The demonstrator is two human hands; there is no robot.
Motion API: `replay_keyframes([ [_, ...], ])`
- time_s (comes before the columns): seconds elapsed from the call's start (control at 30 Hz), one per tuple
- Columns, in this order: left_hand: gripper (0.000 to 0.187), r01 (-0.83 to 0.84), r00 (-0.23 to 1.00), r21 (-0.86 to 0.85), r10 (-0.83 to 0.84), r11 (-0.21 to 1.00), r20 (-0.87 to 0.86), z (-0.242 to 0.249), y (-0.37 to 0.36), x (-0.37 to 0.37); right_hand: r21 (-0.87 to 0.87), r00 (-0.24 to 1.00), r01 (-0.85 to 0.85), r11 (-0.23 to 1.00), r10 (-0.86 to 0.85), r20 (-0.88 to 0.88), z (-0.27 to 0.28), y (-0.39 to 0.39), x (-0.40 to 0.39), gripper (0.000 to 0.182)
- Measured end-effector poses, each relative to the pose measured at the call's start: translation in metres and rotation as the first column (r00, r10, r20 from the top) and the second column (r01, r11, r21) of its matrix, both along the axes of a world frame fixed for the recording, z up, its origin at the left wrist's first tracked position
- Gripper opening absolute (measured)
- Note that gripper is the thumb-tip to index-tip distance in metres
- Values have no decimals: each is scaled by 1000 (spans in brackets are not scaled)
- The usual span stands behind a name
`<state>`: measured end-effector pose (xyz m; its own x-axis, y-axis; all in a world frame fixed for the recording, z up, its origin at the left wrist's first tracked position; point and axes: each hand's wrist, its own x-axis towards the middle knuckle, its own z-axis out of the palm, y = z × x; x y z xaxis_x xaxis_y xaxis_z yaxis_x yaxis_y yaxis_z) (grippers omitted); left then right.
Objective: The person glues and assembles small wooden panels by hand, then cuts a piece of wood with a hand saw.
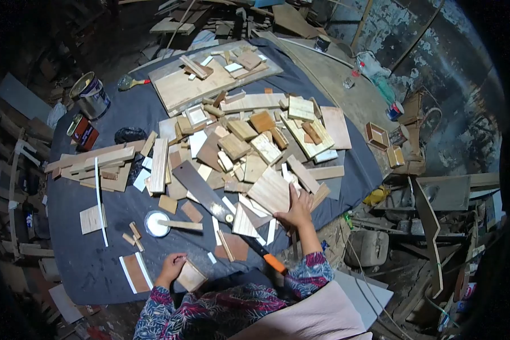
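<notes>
My left hand is closed on the edge of a small wooden piece with raised rims, near the table's front edge. My right hand grips the corner of a square, light wooden board at the right of the scrap pile, with thumb and fingers apart along its edge. A handsaw lies between the hands, its dark blade pointing away and its orange-tipped handle near my body. Left of the saw stands a tub of white paste with a wooden stick across it.
Mixed wood offcuts crowd the dark cloth. A large board with scraps lies at the back. A metal can, a red-brown tin and a brush sit at the left. A brown piece with white edges lies front left.
</notes>
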<state>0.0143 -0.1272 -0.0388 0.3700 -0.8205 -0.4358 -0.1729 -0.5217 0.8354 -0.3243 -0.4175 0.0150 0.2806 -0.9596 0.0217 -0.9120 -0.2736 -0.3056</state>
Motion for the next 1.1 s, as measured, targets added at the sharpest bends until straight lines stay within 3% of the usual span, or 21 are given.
replay_keyframes([
  [0.1,17,-27,999,33,28,999,-19,-5,2,1,-52,1000,7,999,-6,15,5,0,-1,105],
  [0.17,17,-56,998,31,56,998,-25,-12,4,0,-28,975,171,985,-165,149,2,-8,-6,90],
  [0.2,17,-76,996,36,78,996,-32,-13,4,0,-23,975,168,985,-163,150,-1,-17,-10,90],
  [0.3,16,-82,996,88,85,993,-39,-9,2,0,9,895,387,922,-379,235,0,-45,-22,66],
  [0.4,17,-112,992,80,116,990,-47,-12,3,-2,116,893,381,917,-398,210,0,-70,-29,65],
  [0.43,17,-131,990,86,135,988,-42,-9,2,-3,67,912,347,935,-353,209,-8,-81,-35,59],
  [0.47,17,-124,992,76,125,989,-15,-6,1,-4,132,886,306,943,-333,323,-19,-94,-41,56],
  [0.53,18,-132,991,70,131,989,10,-3,0,-6,138,866,315,939,-344,363,-16,-114,-38,55],
  [0.57,18,-139,990,73,139,988,3,-2,0,-7,102,884,391,915,-404,236,-15,-124,-35,48],
  [0.6,18,-145,989,76,145,987,-3,-1,-1,-8,103,890,378,920,-392,233,-16,-135,-25,48],
  [0.67,18,-155,988,61,156,986,-5,0,-2,-9,-230,949,306,924,-276,154,-17,-157,-4,41],
  [0.73,18,-162,987,47,163,986,-7,3,-4,-10,-212,941,137,968,-60,334,-6,-165,38,36],
  [0.8,18,-169,983,95,175,981,-54,9,-7,-11,-135,965,-52,989,85,246,11,-159,78,36],
  [0.93,17,-199,972,132,213,971,-100,-1,-3,-8,-85,996,-31,996,38,77,-1,-174,109,35],
  [1.0,17,-177,982,85,182,980,-49,2,-6,-10,14,994,86,996,-85,-72,-5,-189,116,38],
  [1.03,17,-188,980,88,192,978,-47,5,-5,-10,-124,996,84,989,-88,-29,5,-181,121,41],
  [1.07,17,-161,987,78,162,984,-3,7,-6,-10,-124,996,75,989,-79,-29,3,-182,130,41],
  [1.1,17,-132,991,67,130,989,40,8,-8,-10,-6,979,-59,998,59,197,3,-186,140,43],
])
